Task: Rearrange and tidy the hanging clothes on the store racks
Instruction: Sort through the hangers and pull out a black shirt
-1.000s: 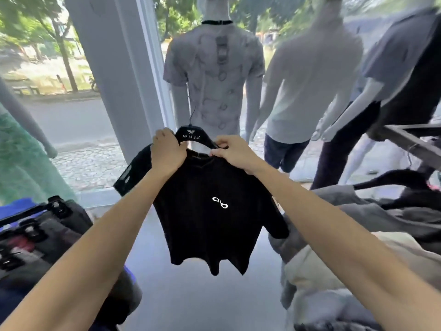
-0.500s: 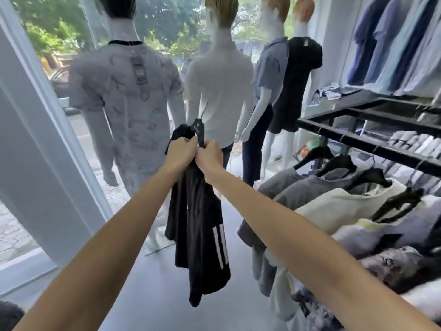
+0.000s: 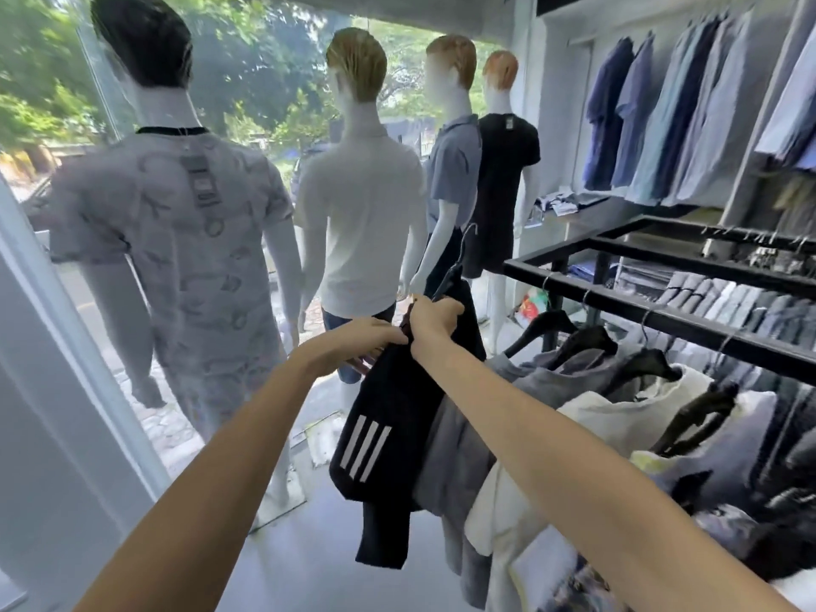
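A black T-shirt [image 3: 388, 439] with three white stripes hangs edge-on from a black hanger [image 3: 455, 262], just left of the black metal rack [image 3: 662, 315]. My right hand [image 3: 435, 318] grips the shirt's shoulder at the hanger. My left hand [image 3: 364, 342] touches the shirt's upper edge right beside it, fingers pinched on the fabric. The hanger's wire hook points up and right toward the rack's end. On the rack hang several grey, cream and dark shirts [image 3: 596, 417] on black hangers.
Several dressed mannequins [image 3: 357, 192] stand along the shop window ahead. A white pillar [image 3: 53, 390] rises at the left. Blue shirts [image 3: 689, 112] hang on the right wall above folded clothes [image 3: 724, 302] behind the rack.
My view swung right from the window to the rack. The black T-shirt turned from front-on to edge-on and moved right toward the rack's end, with both hands now close together at its top.
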`<state>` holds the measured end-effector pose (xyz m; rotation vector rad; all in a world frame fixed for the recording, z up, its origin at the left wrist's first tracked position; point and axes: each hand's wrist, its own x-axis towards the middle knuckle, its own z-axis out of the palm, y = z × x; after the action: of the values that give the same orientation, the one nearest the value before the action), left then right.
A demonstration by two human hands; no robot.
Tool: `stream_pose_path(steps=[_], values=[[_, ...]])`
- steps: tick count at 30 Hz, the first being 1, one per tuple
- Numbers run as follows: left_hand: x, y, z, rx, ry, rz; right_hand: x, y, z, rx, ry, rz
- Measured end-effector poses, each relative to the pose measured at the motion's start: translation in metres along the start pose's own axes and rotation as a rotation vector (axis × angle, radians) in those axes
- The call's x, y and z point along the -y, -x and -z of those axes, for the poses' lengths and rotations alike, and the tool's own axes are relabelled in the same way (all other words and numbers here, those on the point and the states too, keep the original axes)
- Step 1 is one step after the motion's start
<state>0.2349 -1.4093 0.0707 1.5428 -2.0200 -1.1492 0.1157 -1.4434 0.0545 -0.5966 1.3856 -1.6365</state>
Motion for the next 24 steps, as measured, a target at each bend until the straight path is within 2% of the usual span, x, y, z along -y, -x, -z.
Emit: stream_pose_path(steps=[4,8,17,24], values=[[-0.026,-0.041,-0.035,-0.1,-0.422,-0.101,0.009,-0.036,0.024,-0.038,-0.028,-0.048],[-0.033,-0.077,-0.06,-0.161,-0.58,-0.116,0.013,-0.066,0.046,-0.029,-0.019,-0.079],[-0.013,-0.108,-0.083,-0.244,-0.534,-0.107,0.0,-0.1,0.074,-0.023,-0.006,-0.257],[0.004,-0.121,-0.102,-0.228,-0.464,-0.054,-0.011,-0.108,0.09,0.002,0.168,-0.205]])
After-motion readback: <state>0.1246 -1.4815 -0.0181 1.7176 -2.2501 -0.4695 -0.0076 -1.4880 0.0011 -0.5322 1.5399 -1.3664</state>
